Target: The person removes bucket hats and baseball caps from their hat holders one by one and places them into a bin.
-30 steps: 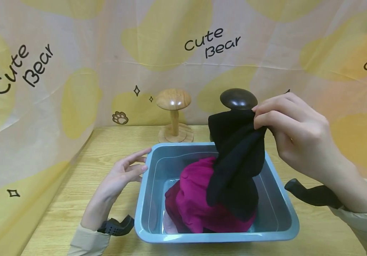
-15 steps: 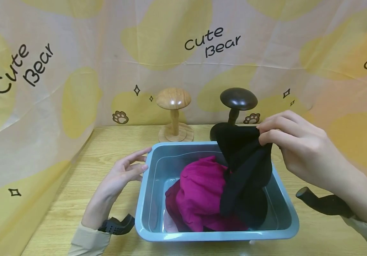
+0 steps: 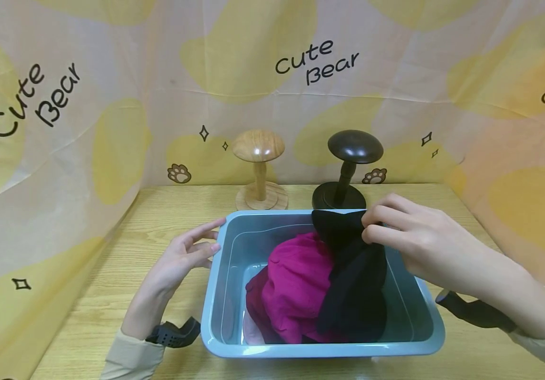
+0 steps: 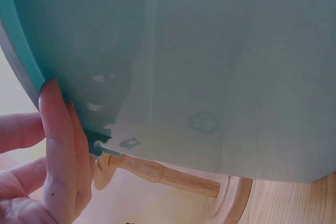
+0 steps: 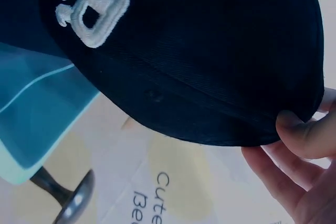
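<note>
My right hand pinches the brim edge of a black baseball cap. In the right wrist view the cap shows a raised white embroidered letter, with the thumb on one face of the brim and fingers behind. The cap hangs into a light blue plastic basin, beside a heap of magenta fabric. Darker red fabric and a pale piece show at the heap's left; what lies underneath is hidden. My left hand touches the basin's left rim with fairly straight fingers.
Behind the basin stand two mushroom-shaped stands, one of light wood and one dark. A patterned "Cute Bear" cloth hangs at the back and sides of the wooden table.
My right hand has lowered the black cap into the basin, drifting right and then back left. The dark stand is now uncovered. My left hand stays at the rim.
</note>
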A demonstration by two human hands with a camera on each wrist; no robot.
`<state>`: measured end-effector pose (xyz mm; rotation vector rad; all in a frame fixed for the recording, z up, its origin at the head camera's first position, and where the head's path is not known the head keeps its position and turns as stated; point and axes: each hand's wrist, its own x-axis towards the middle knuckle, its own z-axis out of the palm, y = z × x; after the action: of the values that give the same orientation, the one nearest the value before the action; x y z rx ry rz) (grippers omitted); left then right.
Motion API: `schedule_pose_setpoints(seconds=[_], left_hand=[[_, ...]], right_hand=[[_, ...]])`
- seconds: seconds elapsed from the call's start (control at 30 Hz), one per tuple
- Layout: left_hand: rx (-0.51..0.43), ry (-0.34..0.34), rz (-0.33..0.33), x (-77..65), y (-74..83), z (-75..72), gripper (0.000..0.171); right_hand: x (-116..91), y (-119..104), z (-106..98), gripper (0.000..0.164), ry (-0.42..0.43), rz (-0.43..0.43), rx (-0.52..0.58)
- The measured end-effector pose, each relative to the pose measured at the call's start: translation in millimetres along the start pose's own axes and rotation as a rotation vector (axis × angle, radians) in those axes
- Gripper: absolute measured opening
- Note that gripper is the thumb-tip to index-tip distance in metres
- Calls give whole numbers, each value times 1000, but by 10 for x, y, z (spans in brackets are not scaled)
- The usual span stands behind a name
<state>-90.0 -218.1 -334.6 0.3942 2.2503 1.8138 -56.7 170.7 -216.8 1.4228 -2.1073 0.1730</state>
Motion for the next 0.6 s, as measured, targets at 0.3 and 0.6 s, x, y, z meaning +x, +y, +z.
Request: schedule_pose_setpoints(seconds=[0.3,0.6], left_hand=[[4,-3,10,7,-9,-11,53],[9,-7,11,16,-11,-6,53]], right_hand=[[123,-111,119,43,-140,-59,54],[225,-208,251,38,-188,-134,88]])
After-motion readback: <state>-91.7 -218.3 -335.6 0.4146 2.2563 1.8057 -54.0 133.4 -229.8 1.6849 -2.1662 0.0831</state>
